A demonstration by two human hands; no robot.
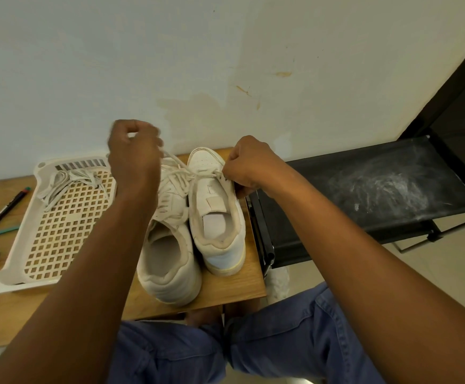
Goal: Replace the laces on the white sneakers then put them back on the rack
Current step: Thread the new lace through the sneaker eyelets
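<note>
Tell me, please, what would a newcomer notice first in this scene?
Two hands, the left hand and the right hand, each pinch a lace above the pair of white sneakers on the wooden table. Left of them a perforated tray holds loose laces; right stands a dusty black rack.

Both hands pinch lace ends: left hand [134, 151] raised at 11 o'clock, right hand [249, 164] at the right sneaker [216, 214]. Left sneaker [170, 261] touches it on the tabletop [225, 289]; spare laces [68, 184] lie in the tray [12, 261].
</note>
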